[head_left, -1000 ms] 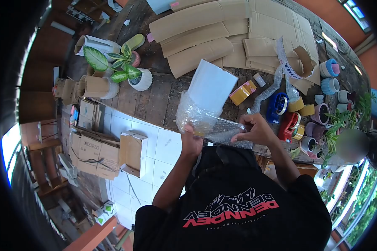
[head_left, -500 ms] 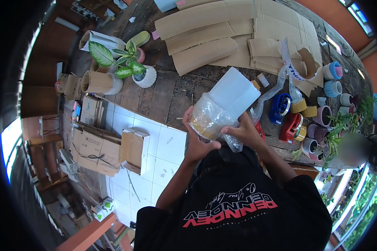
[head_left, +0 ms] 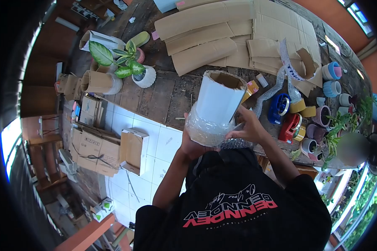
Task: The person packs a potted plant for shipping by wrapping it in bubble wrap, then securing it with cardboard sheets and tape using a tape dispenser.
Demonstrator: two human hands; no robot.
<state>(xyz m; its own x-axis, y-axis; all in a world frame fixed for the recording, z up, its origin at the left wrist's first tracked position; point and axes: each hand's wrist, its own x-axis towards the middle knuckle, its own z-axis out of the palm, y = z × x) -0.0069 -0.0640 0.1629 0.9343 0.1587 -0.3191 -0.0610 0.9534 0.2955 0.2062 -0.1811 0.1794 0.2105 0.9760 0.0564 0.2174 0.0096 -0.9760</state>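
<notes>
A white cardboard sleeve [head_left: 220, 98] stands nearly upright before me, its brown open top facing up. Clear bubble wrap [head_left: 207, 129] is wound round its lower end; what lies inside cannot be seen. My left hand [head_left: 190, 145] supports the wrapped bottom from below and the left, its fingers partly hidden. On the right side, my right hand [head_left: 252, 126] has its thumb and fingers closed on the bubble wrap. A loose tail of the wrap hangs beneath that hand, near my shirt.
Cardboard sheets [head_left: 205, 42] cover the table's far side. Blue [head_left: 279, 108] and red [head_left: 290, 127] tape dispensers stand at right, near several small pots [head_left: 324, 116]. A potted plant [head_left: 145, 78] and a cardboard sleeve [head_left: 97, 82] are at left. A cardboard box [head_left: 134, 151] sits below.
The sleeve has tipped from leaning right to nearly upright, so its open top now shows. My left hand has shifted beneath the wrapped end; my right hand has moved slightly up and right.
</notes>
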